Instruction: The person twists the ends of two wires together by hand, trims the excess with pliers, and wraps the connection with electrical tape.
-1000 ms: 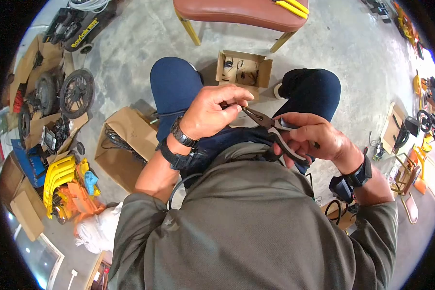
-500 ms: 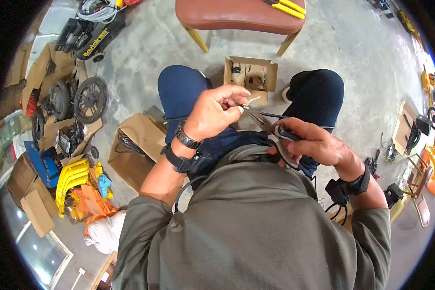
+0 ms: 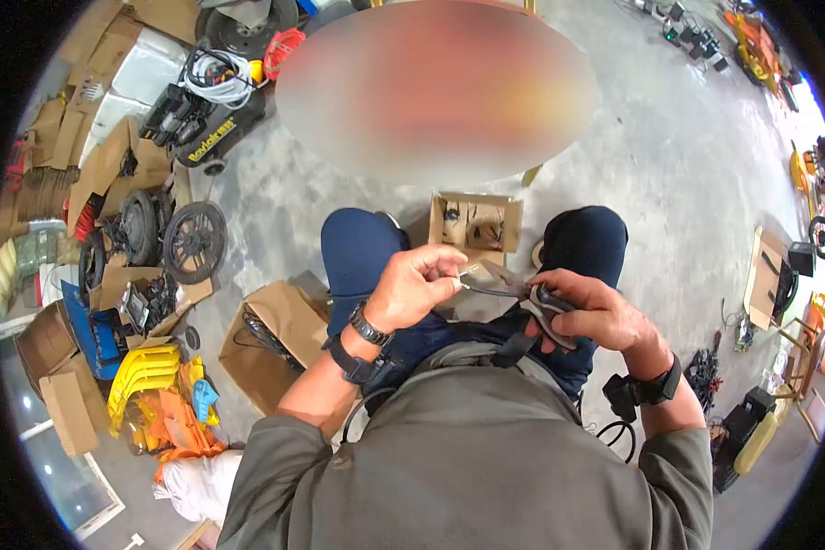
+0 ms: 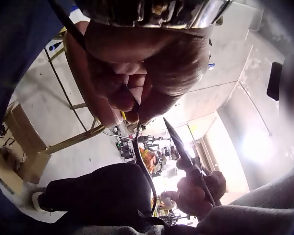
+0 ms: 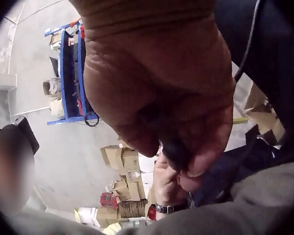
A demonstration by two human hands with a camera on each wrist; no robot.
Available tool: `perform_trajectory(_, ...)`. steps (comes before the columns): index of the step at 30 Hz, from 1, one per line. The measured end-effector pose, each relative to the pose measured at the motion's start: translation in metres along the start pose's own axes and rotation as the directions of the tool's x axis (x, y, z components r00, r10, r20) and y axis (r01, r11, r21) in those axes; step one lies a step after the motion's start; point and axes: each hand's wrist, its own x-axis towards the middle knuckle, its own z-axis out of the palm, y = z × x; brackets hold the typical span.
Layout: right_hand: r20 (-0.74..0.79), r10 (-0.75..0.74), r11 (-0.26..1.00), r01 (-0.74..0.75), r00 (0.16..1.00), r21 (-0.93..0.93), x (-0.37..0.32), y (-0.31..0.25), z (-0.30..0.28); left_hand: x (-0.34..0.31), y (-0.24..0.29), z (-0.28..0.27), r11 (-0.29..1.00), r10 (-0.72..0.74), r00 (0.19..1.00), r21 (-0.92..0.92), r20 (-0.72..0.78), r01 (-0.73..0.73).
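Observation:
In the head view, my left hand [image 3: 414, 291] pinches the end of a thin dark cable [image 3: 493, 292] between thumb and fingers. A short pale strand of wire [image 3: 470, 269] sticks out past the fingertips. From the left wrist, the cable [image 4: 146, 172] hangs from those fingertips and curves downward. My right hand [image 3: 594, 310] grips a pair of pliers [image 3: 552, 323] by the handles, the nose pointing toward the left hand. In the left wrist view, the pliers' nose [image 4: 178, 141] stands apart from the left fingertips. The right wrist view shows the right hand [image 5: 161, 83] covering most of the pliers.
A small open cardboard box [image 3: 513, 225] sits on the floor between the knees. By the left leg stands a larger carton [image 3: 275, 344] with black cables inside. Wheels [image 3: 195, 243], yellow parts [image 3: 144, 380] and an air compressor [image 3: 215, 137] lie farther left.
The pliers have drawn back to the right from the left fingertips. The pale wire strand and dark cable now show at the left hand. The head view has tilted upward.

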Motion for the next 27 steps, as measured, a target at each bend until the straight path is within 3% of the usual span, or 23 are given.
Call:
perform_trajectory(2, -0.049, -0.052, 0.998, 0.051, 0.997, -0.023, 0.002, -0.007, -0.006, 0.001, 0.008, 0.001, 0.995, -0.050, 0.999, 0.083, 0.002, 0.050)
perform_trajectory(8, -0.170, -0.159, 0.987, 0.155, 0.972, -0.035, 0.030, -0.023, -0.020, 0.006, 0.004, 0.000, 1.000, -0.004, 1.000, 0.009, -0.030, 0.005)
perform_trajectory(12, -0.192, -0.280, 0.950, 0.243, 0.941, -0.194, 0.071, -0.032, -0.033, 0.015, 0.011, -0.008, 0.990, -0.065, 0.998, -0.122, 0.025, 0.067)
perform_trajectory(13, -0.242, -0.253, 0.942, 0.181, 0.937, -0.284, 0.078, -0.036, -0.037, 0.017, 0.014, -0.011, 0.982, -0.089, 0.995, -0.166, 0.049, 0.096)
perform_trajectory(16, -0.233, -0.394, 0.917, 0.365, 0.889, -0.158, 0.074, -0.049, -0.019, 0.015, 0.018, -0.021, 0.959, -0.069, 0.991, -0.266, 0.115, 0.097)
perform_trajectory(17, -0.246, -0.413, 0.907, 0.372, 0.877, -0.195, 0.069, -0.054, -0.011, 0.015, 0.018, -0.023, 0.959, -0.058, 0.993, -0.271, 0.104, 0.084)
perform_trajectory(20, -0.136, -0.179, 0.972, 0.154, 0.974, -0.177, 0.052, -0.051, -0.013, 0.014, 0.024, -0.025, 0.958, -0.073, 0.995, -0.272, 0.063, 0.087)
perform_trajectory(22, -0.074, -0.117, 0.986, 0.107, 0.990, -0.125, 0.039, -0.043, -0.006, 0.014, 0.025, -0.025, 0.956, -0.073, 0.996, -0.280, 0.051, 0.084)
perform_trajectory(24, -0.078, -0.087, 0.967, 0.065, 0.993, -0.245, 0.031, -0.031, -0.006, 0.011, 0.026, -0.027, 0.953, -0.087, 0.993, -0.286, 0.075, 0.105)
perform_trajectory(27, -0.128, -0.231, 0.879, 0.150, 0.964, -0.453, 0.022, -0.019, -0.003, 0.009, 0.024, -0.027, 0.952, -0.069, 0.996, -0.295, 0.063, 0.085)
